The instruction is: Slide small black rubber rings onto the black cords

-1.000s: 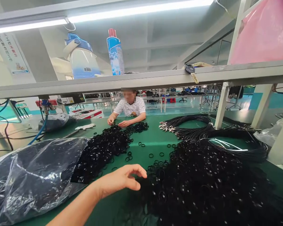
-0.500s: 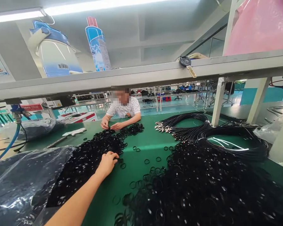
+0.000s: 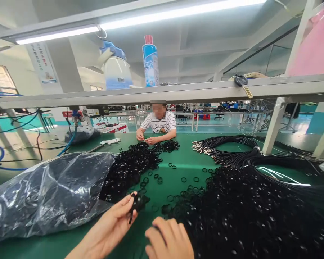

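Over the green tabletop (image 3: 175, 158), near its close edge, the left hand (image 3: 115, 223) has its thumb and fingers clamped on a small clump of black rings (image 3: 138, 202), held between a heap of like rings (image 3: 137, 162) on the left and a larger heap (image 3: 245, 212) on the right. The right hand (image 3: 172, 239) is just beside the larger heap, its fingers bent and slightly parted; whether they grip anything cannot be told. Loose rings lie on the green between the heaps, and a clear plastic bag (image 3: 54, 194) touches the left heap. Writing shows mostly on things higher up. On the shelf (image 3: 178, 91), a white and blue kettle (image 3: 117, 70) carries a barcode label, and a red-capped spray can (image 3: 150, 63) wears a blue and white label with lettering too small to read. A wall poster (image 3: 41, 62) bears a column of dark and red characters, also unreadable, above a small picture. Below the shelf, at left, a red sign (image 3: 70, 113) has pale marks that cannot be made out. Across the table, a person (image 3: 162, 126) in a striped shirt with illegible chest lettering has both hands at the left heap's far end. Bundled black cables (image 3: 232, 158) lie coiled behind the larger heap.
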A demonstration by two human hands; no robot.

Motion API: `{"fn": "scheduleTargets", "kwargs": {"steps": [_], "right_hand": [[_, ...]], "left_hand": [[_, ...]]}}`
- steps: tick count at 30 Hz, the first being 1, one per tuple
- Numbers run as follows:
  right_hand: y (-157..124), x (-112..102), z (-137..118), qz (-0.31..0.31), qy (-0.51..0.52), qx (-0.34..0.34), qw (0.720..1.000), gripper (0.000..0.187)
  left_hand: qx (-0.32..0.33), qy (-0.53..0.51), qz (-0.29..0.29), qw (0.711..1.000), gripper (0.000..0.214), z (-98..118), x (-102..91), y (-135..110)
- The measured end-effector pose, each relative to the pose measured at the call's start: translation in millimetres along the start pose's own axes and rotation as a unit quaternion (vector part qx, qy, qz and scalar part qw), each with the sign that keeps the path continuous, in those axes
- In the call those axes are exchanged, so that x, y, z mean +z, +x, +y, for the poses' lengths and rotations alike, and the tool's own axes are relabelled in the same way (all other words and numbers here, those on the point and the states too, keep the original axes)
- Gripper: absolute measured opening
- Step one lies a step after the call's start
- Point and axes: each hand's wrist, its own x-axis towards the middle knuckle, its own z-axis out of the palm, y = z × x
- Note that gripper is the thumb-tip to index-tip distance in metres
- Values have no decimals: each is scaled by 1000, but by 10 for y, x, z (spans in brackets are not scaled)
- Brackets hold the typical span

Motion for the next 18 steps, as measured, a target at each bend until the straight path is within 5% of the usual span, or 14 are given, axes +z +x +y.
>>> {"fn": "scheduleTargets", "kwargs": {"steps": [3, 7, 12, 15, 18], "right_hand": [[-20, -178, -65, 46, 142, 95, 984, 47], [74, -278, -269, -17, 268, 166, 949, 31], [148, -177, -466, -33, 274, 133, 952, 38], [142, -146, -476, -35, 251, 125, 959, 34], [141, -191, -405, -56, 256, 103, 960, 29]], "left_hand": [[-129, -159, -32, 978, 20, -165, -9, -399], [-175, -240, -16, 955, 18, -259, 3, -599], [-192, -264, 9, 945, 12, -267, 44, -654], [-214, -235, 9, 948, 25, -302, 47, -695], [-179, -191, -15, 965, 21, -362, -15, -699]]}}
